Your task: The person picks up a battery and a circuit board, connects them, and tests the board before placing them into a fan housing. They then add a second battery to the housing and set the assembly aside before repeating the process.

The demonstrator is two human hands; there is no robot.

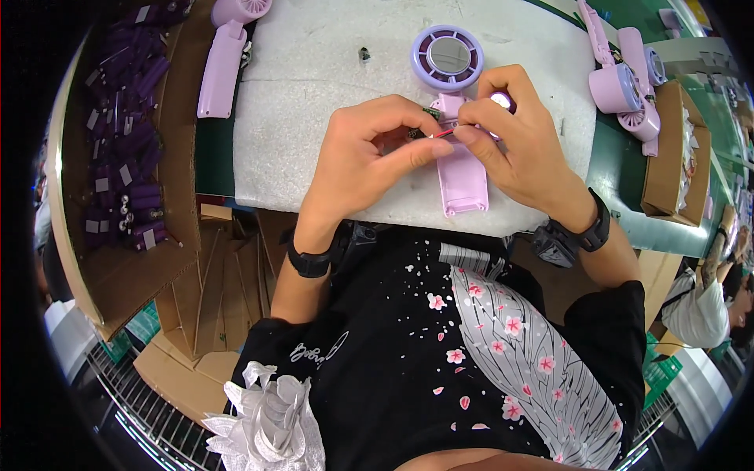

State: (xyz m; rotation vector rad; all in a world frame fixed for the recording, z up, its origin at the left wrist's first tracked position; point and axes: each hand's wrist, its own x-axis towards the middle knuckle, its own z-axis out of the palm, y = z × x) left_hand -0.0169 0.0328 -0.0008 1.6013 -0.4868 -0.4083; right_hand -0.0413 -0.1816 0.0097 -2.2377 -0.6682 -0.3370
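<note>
A small lilac handheld fan lies face up on the pale foam mat, its round head (448,59) away from me. Its opened handle shell (463,180) points toward me. Above the handle, my left hand (385,141) is closed, thumb and forefinger pinching at one end of a short red wire (445,133). A small green circuit board (431,113) shows beside those fingers. My right hand (514,129) pinches the wire's other end. Its curled fingers also hold a purple cylindrical battery (503,100) with a whitish end. The fingers partly hide the joint between wire and parts.
At left stands a cardboard box (177,149) of many purple batteries (129,141). A lilac fan body (222,71) lies beside the foam mat (290,141). More lilac fans (620,86) and a small carton (677,157) are at right. Another person (699,306) sits at far right.
</note>
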